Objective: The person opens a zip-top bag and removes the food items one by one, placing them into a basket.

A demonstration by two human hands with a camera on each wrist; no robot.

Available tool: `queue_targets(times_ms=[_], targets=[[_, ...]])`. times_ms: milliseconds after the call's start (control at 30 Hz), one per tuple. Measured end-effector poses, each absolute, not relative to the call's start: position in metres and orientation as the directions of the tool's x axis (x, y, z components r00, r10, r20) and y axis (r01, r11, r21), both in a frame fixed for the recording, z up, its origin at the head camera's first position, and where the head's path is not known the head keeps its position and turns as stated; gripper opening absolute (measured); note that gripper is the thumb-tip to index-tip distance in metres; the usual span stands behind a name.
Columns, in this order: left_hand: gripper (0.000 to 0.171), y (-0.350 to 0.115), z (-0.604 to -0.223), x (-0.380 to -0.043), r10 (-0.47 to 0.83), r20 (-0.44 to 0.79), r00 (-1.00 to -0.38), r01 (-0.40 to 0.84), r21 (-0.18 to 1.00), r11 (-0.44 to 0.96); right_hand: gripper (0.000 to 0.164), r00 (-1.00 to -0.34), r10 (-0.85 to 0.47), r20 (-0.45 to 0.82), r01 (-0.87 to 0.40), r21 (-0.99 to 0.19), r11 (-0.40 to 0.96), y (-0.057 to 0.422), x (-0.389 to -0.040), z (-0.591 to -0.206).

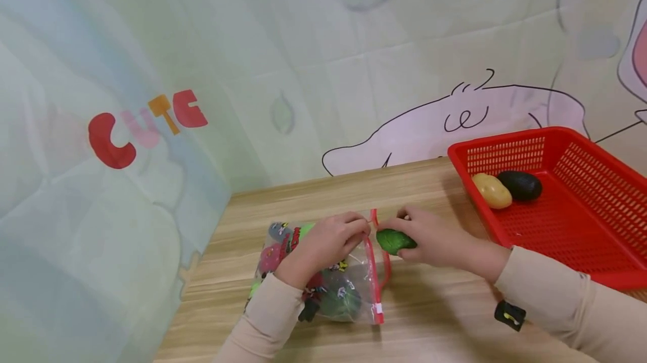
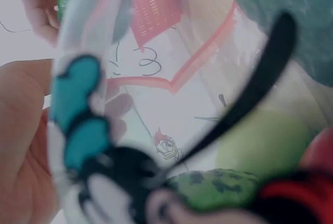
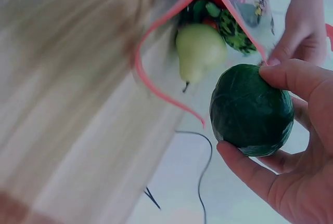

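Gripping green vegetable [image 1: 390, 241] with right fingers [image 3: 248, 173], left fingers [image 1: 356, 226] pinching bag [image 1: 350, 268], backdrop [image 1: 253, 71] reading "CUTE"

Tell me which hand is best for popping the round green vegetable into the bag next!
Probably the right hand: it holds the round green vegetable at the open mouth of the zip bag. The left hand seems busy pinching the bag's edge.

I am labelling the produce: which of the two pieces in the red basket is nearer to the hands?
The yellow, potato-like piece; the nearly black one beside it lies farther away.
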State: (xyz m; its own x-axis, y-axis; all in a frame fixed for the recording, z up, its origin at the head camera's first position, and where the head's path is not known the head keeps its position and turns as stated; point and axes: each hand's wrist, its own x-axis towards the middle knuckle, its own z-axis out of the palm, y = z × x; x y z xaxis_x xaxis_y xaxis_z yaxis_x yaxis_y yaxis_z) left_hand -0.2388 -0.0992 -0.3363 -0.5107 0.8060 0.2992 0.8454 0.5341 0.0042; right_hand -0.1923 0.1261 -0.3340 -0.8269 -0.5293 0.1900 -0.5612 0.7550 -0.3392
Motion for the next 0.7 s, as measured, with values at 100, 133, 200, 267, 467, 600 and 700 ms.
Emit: queue_targets(times_ms=[100, 133, 200, 267, 467, 600, 700], targets=[[0.013, -0.099, -0.337, -0.239, 0.804, 0.298, -0.515, 0.844, 0.013, 0.536, 0.049, -0.829, -0.521, 0.2, -0.559, -0.294, 0.776, 0.134, -0.19, -0.321], [0.013, -0.099, -0.337, -0.239, 0.804, 0.299, -0.514, 0.845, 0.015, 0.535, 0.049, -0.831, -0.516, 0.208, -0.557, -0.282, 0.781, 0.137, -0.19, -0.317], [0.012, -0.099, -0.338, -0.239, 0.806, 0.303, -0.509, 0.848, 0.014, 0.53, 0.048, -0.834, -0.502, 0.227, -0.549, -0.268, 0.791, 0.141, -0.19, -0.311], [0.011, -0.1, -0.338, -0.239, 0.808, 0.308, -0.502, 0.851, 0.012, 0.525, 0.049, -0.84, -0.482, 0.249, -0.538, -0.263, 0.801, 0.145, -0.191, -0.306], [0.01, -0.099, -0.338, -0.24, 0.811, 0.32, -0.489, 0.856, -0.001, 0.516, 0.051, -0.881, -0.403, 0.247, -0.467, -0.326, 0.822, 0.159, -0.196, -0.298], [0.009, -0.098, -0.338, -0.238, 0.816, 0.322, -0.48, 0.86, -0.015, 0.511, 0.051, -0.918, -0.342, 0.198, -0.395, -0.417, 0.818, 0.177, -0.205, -0.294], [0.01, -0.098, -0.338, -0.236, 0.814, 0.312, -0.489, 0.857, -0.005, 0.516, 0.052, -0.942, -0.294, 0.162, -0.336, -0.477, 0.812, 0.196, -0.214, -0.292]])
